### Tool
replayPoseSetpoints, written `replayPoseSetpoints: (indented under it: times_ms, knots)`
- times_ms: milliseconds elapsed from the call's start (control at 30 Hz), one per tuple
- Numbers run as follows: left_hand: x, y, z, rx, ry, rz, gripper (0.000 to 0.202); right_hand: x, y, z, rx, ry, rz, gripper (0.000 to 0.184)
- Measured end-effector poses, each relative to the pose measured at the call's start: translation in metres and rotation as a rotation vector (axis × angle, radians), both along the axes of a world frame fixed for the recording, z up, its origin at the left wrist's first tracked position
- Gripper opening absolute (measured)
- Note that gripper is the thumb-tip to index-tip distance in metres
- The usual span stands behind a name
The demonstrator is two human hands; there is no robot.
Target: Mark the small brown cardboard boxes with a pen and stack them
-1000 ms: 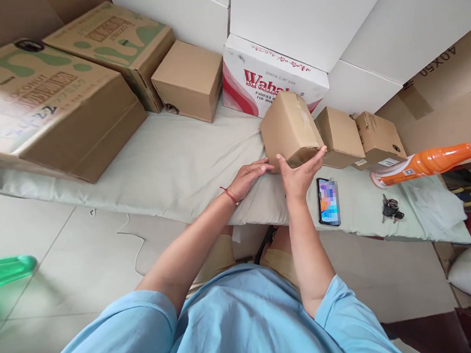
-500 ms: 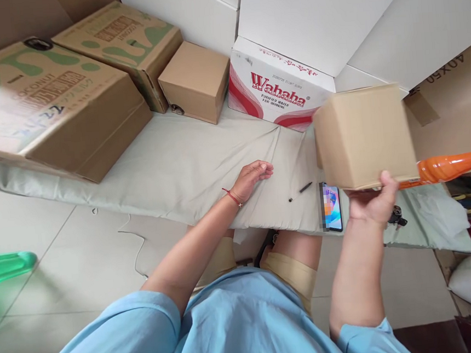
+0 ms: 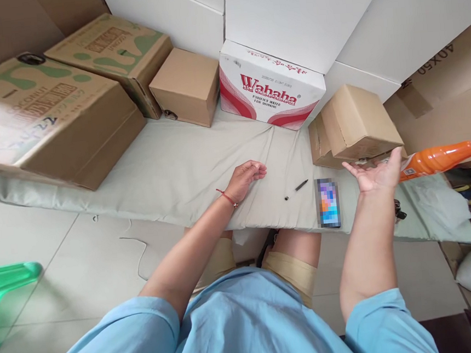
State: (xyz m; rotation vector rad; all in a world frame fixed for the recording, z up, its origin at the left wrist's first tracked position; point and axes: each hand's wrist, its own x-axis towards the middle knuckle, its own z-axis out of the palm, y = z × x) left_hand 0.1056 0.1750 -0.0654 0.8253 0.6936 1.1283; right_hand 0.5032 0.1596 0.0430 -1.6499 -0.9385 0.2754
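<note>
Since the preceding frame, the plain brown carton (image 3: 358, 124) had moved back, away from the viewer, and come to a tilt; the right hand (image 3: 375, 170) had opened out at its underside. Nearest the viewer, a blue shirt (image 3: 248, 323) bore cut-off lettering, of which "MA" was legible; the left hand (image 3: 243, 181) lay on the pale cloth (image 3: 194, 174), its fingers bent and gathered close; whether anything was between them could not be told; the right hand's fingers were spread wide, palm up, at the carton's lower near edge. Between the two forearms lay a black pen (image 3: 296, 190) and a phone (image 3: 327, 202) with a pixelated screen; keys (image 3: 400, 210) showed partly behind the right forearm; an orange bottle (image 3: 444, 158), just beside the right thumb, pointed its cap rightward, its label too small to read. The carton overlapped a smaller carton (image 3: 319, 143) in view; whether it rested upon it could not be told. Farther left, a green-patterned box (image 3: 102, 116) read "OCONUT", with a handwritten "22"; at the rear, a red-and-white box (image 3: 271, 88) read "Wahaha®" and "PURIFIED WATER FOR DRINKING"; at far right, a large carton (image 3: 455, 97) bore "40X50".
</note>
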Motion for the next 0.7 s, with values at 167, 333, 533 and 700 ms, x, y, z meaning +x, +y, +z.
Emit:
replayPoseSetpoints:
  times_ms: [167, 333, 533, 700]
  knots:
    - [0.001, -0.001, 0.001, 0.005, 0.023, 0.011, 0.05, -0.016, -0.062, -0.045, -0.06, 0.136, -0.285, 0.049]
    - [-0.001, -0.007, 0.006, 0.003, 0.072, 0.057, 0.043, -0.005, -0.123, -0.082, -0.156, -0.056, -0.446, 0.031]
    - [-0.031, 0.005, 0.022, -0.074, 0.13, 0.296, 0.025, 0.0, -0.146, -0.107, -0.322, -0.247, -0.443, 0.023]
    - [-0.089, 0.063, 0.035, -0.286, 0.153, 0.574, 0.025, -0.004, -0.143, -0.11, -0.385, -0.35, -0.488, 0.024]
